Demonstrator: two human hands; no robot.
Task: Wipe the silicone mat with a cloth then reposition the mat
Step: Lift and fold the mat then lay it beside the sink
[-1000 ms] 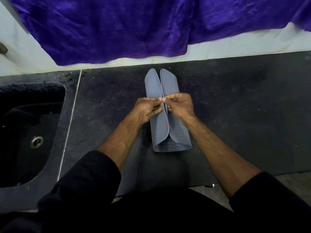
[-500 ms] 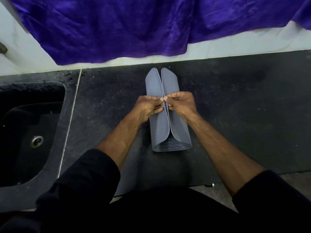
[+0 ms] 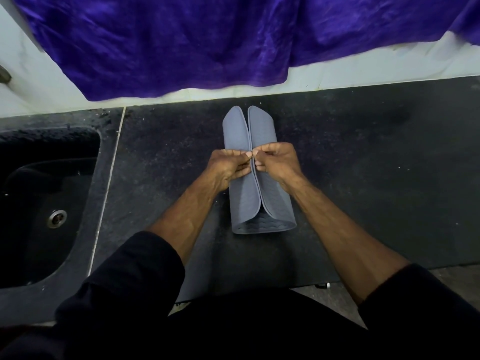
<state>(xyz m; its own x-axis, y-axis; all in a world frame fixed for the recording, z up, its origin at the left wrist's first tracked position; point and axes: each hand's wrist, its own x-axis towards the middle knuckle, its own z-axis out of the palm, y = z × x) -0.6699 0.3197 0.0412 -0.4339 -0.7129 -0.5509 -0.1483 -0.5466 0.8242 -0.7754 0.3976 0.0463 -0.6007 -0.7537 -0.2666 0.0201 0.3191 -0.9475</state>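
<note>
Almost nothing has moved since the earlier frames: your hands sit on the same spot at the middle of the silicone mat [image 3: 259, 193], and the two flaps meet as they did before. The mat is grey, folded inward from both long sides so the edges run together down its centre line, and it lies lengthwise on the dark desk [image 3: 363, 178], near the back edge. Its near end gapes open and shows a wavy ridged inner face.

Your left hand [image 3: 228, 166] has its grip clenched on the left flap's edge, thumb and curled fingers pinching it at the seam. Your right hand [image 3: 276, 162] grips the right flap's edge the same way, and the fingertips of both hands touch across the seam. Both forearms are bare below dark sleeves [image 3: 130, 281].

To your left a black sink [image 3: 78, 242] is set into the desk, with a metal drain [image 3: 56, 218] in its floor. Behind the desk a purple cloth [image 3: 181, 40] hangs over a pale wall [image 3: 376, 74], its hem just above the mat's far end.
</note>
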